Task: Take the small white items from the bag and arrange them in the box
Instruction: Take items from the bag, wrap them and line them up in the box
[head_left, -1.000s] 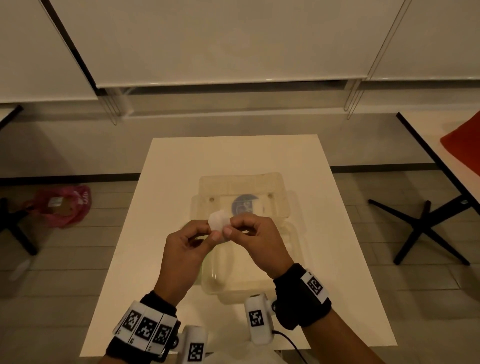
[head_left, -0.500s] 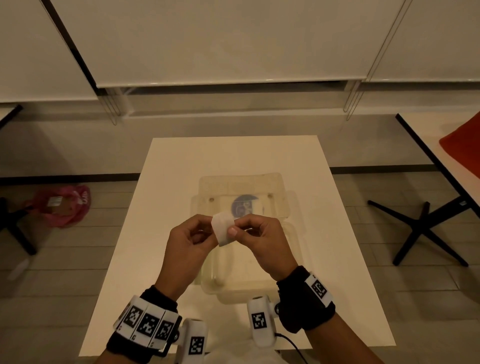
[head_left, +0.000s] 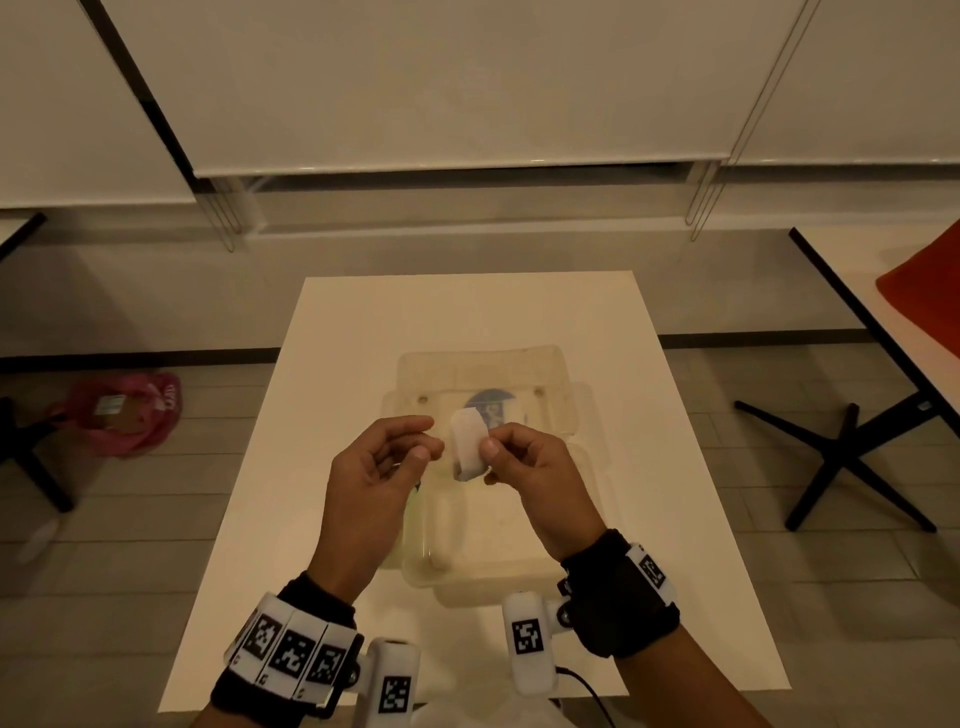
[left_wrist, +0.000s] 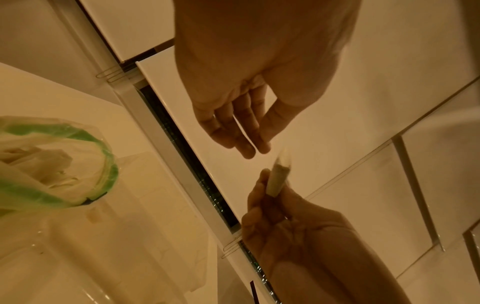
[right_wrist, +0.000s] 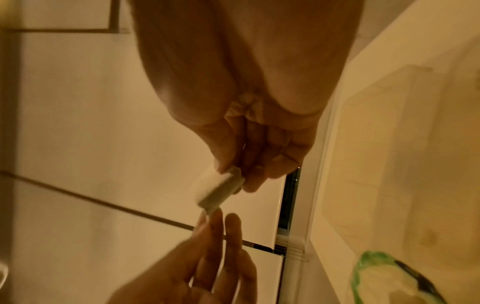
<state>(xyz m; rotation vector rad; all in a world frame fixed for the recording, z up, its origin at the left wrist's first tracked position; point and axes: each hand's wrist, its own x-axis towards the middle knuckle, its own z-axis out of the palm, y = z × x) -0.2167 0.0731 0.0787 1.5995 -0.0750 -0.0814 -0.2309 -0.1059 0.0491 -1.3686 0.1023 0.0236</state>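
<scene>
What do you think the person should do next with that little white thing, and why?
Probably lower it into the clear box and set it down. The right hand alone pinches the white item just above the box, and the left hand is open beside it, holding nothing.

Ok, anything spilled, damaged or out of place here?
Only the pink bag, lying crumpled on the floor left of the table. Otherwise normal: right hand pinches a white item above the clear box.

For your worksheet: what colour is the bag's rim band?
Green, on the bag; clearest in the left wrist view.
</scene>
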